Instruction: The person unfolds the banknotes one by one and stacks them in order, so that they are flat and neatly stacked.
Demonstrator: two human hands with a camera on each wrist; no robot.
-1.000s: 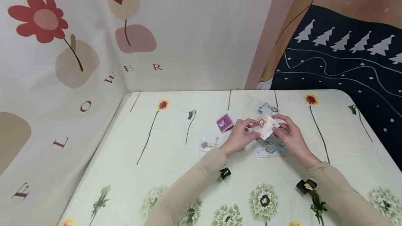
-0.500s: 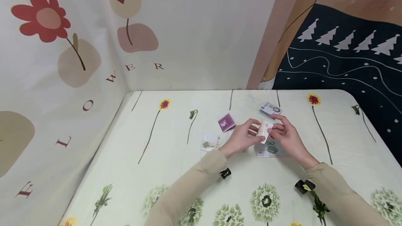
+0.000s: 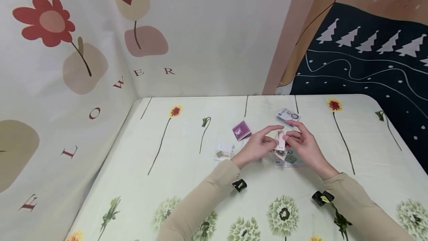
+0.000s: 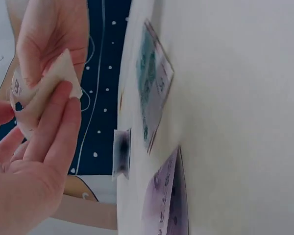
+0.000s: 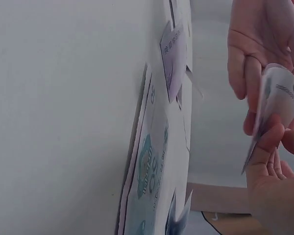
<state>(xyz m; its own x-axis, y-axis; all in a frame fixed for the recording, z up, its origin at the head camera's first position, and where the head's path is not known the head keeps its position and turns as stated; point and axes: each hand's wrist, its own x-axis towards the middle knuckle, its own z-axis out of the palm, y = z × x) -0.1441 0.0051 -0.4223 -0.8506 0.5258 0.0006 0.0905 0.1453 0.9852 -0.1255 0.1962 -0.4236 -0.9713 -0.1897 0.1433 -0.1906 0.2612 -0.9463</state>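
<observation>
A folded pale banknote [image 3: 281, 140] is held above the table between both hands. My left hand [image 3: 255, 145] pinches it at the left edge with the thumb, its fingers lying against the note in the left wrist view. My right hand [image 3: 305, 146] pinches the other side between thumb and fingers. In the right wrist view the banknote [image 5: 284, 93] curves over with a number at its corner. Beneath the hands lies a green 50 banknote [image 3: 290, 160], partly covered from above.
A folded purple banknote [image 3: 241, 131] lies left of the hands and a blue-grey folded one [image 3: 287, 116] behind them. A pale banknote [image 3: 224, 151] sits by the left wrist. The tablecloth [image 3: 187, 181] has printed flowers; a curtain [image 3: 207, 40] hangs behind.
The held banknote was spread flat a second ago, then folded narrower; now part of it hangs lower, over the green banknote. Both hands stay close to the same place, with their fingers shifted.
</observation>
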